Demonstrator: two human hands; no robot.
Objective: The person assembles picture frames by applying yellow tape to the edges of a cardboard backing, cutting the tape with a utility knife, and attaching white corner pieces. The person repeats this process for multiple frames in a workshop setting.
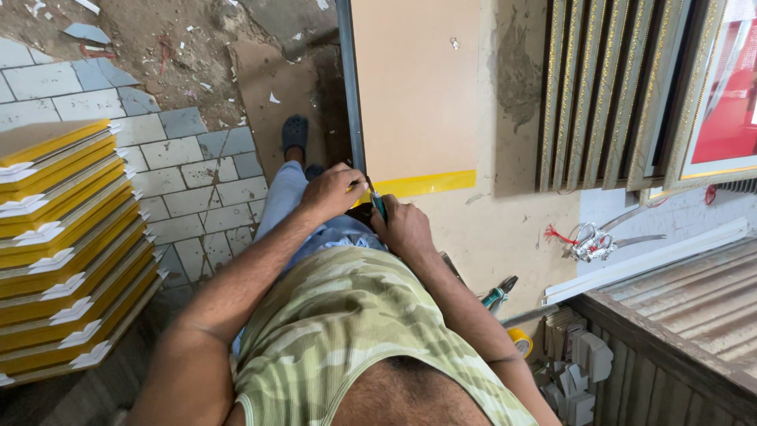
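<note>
Beneath my hands I see a flat tan board (415, 87), matt and smooth like pressed wood fibre. Across the board's near end runs a glossy yellow plastic-looking strip (430, 184), and along its left edge a dull grey metal rail (350, 87). Left of the board, the paving of pale grey stone tiles (197, 170) looks rough and dusty. Right of the board, ribbed gilt frame mouldings (603, 87) shine faintly.

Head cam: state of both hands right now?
Left hand: closed, pressing on the yellow strip at the board's edge.
Right hand: closed on a teal-handled tool.
</note>
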